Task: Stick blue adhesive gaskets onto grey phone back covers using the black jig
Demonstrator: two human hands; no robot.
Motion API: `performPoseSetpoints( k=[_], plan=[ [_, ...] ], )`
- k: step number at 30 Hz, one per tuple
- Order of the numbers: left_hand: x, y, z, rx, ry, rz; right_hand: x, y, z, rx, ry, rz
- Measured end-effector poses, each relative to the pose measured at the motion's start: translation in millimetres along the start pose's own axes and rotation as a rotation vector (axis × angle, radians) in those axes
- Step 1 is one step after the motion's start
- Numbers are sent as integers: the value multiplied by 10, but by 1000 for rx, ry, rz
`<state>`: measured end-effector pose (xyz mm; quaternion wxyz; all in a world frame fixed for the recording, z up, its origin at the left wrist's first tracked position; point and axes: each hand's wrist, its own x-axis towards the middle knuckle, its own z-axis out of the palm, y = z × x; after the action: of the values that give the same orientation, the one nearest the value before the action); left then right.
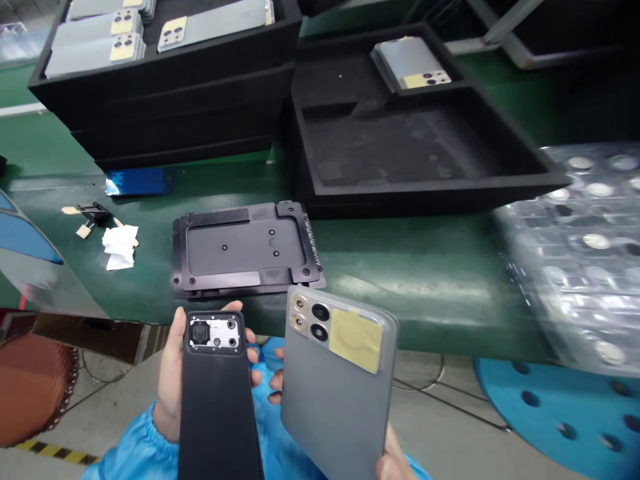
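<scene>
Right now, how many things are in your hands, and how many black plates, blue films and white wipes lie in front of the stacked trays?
Grey phone back, right hand: 1
Black holder, left hand: 1
Black plate: 1
Blue film: 1
White wipe: 1
Total: 5

matt grey phone back (335, 393), black foam tray (430, 183)
</scene>
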<state>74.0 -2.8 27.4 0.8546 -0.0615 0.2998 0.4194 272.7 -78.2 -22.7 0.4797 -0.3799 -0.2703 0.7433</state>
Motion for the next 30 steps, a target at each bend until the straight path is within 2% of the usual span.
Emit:
performPoseSetpoints(
  k=[2,5,8,17,30],
  plan=[
    [14,13,-4,-28,-24,-59,17,-24,1,14,-35,31],
    [30,34,0,-43,-52,-120,35,34,-14,40,-51,-6],
    [37,45,-5,-36,-48,-144,54,116,-26,31,-17,-12],
    [50,57,-45,-103,-124,-229,103,78,-2,85,-98,-9],
    [81,48,-149,-79,-103,-234,104,103,-27,50,-126,84]
  ],
)
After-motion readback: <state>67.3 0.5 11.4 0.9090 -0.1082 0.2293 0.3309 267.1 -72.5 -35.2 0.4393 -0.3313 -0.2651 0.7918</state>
